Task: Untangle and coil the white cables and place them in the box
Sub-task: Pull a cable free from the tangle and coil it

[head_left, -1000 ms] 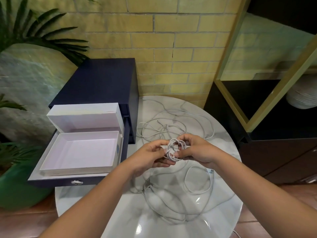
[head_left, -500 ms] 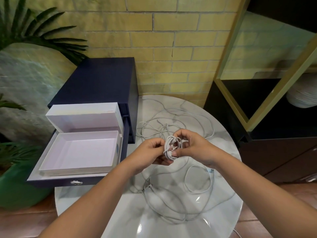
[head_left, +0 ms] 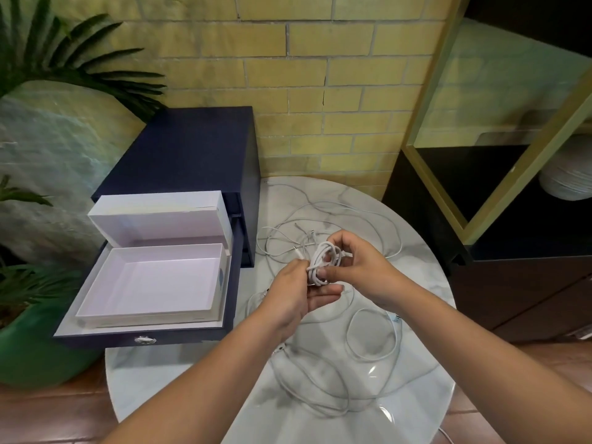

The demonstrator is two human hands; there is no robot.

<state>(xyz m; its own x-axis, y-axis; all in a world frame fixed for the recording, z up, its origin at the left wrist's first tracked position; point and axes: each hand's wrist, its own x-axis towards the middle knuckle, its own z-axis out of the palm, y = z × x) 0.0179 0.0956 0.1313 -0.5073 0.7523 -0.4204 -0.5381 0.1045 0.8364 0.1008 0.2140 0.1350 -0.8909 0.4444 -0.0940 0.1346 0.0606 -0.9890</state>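
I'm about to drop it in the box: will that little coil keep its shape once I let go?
Probably not by itself: the coil has no visible tie, and left hand and right hand both pinch it. It looks light and floppy, like the cables sprawled on the table.

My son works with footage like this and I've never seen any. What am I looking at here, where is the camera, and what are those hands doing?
There is no machine. A person wears one camera on the head, and it looks down at their own two bare hands. The right hand grips a small coil of white cable, and the left hand touches it from the near side. More loose white cables lie tangled on the round marble table. Beside the table, an open white box sits in a pulled-out blue drawer.
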